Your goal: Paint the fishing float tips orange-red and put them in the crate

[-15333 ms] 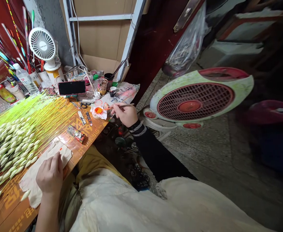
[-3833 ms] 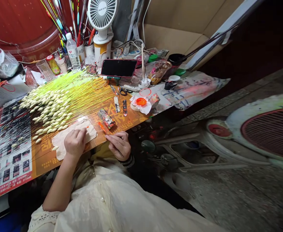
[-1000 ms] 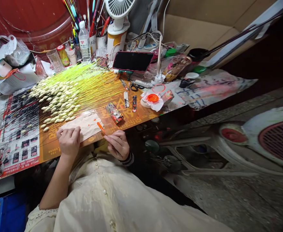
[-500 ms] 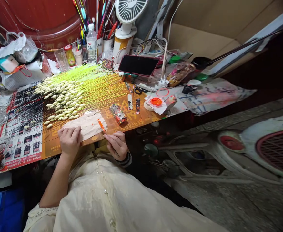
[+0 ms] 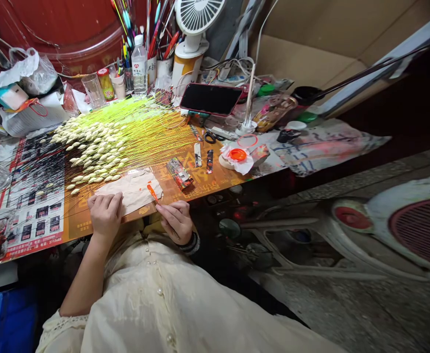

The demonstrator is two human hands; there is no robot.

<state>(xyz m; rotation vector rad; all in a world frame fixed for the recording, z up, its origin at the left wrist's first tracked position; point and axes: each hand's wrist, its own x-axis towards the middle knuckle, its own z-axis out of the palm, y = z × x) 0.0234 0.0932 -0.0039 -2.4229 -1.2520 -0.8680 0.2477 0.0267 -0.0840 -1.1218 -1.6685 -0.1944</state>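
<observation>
Orange stick point(image 5: 152, 192), thin and light, likely stiff but easy to snap; pinched by right hand point(image 5: 176, 221), fingertips together at its lower end, over edge of tan cloth pad point(image 5: 134, 189) on counter point(image 5: 218, 176). Best grip: low end only, light pressure. Left hand point(image 5: 105, 215) resting on cloth, fingers together, nothing visibly clamped. Brush or painted stem? Too small to tell. Fine yellow-green stems with pale float bodies point(image 5: 97, 147) just beyond, fragile-looking, easily tangled.
</observation>
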